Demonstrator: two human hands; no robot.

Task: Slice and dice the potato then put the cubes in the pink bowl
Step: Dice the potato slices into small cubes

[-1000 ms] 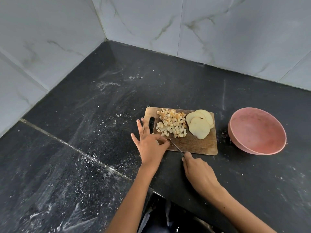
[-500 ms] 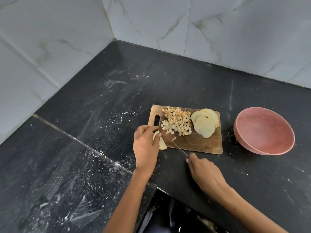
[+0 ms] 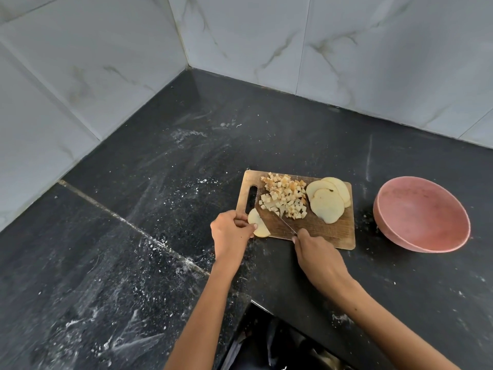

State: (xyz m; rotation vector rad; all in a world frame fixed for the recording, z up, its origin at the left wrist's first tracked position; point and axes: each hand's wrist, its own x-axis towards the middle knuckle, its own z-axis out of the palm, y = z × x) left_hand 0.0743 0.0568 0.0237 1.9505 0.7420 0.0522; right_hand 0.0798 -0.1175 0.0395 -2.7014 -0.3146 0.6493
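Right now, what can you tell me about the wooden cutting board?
The cutting board is a rectangular wooden slab with rounded corners and a slot handle at its left end. It lies flat on the black counter, left of the pink bowl. It carries diced potato cubes and stacked slices; the knife blade crosses it.

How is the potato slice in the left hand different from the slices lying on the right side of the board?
The held slice sits at the cutting board's near-left edge, pinched by the left hand; the stacked slices lie untouched at the far right. The held slice is alone and partly hidden by fingers; the stacked slices overlap one another. Both are pale, round and undiced.
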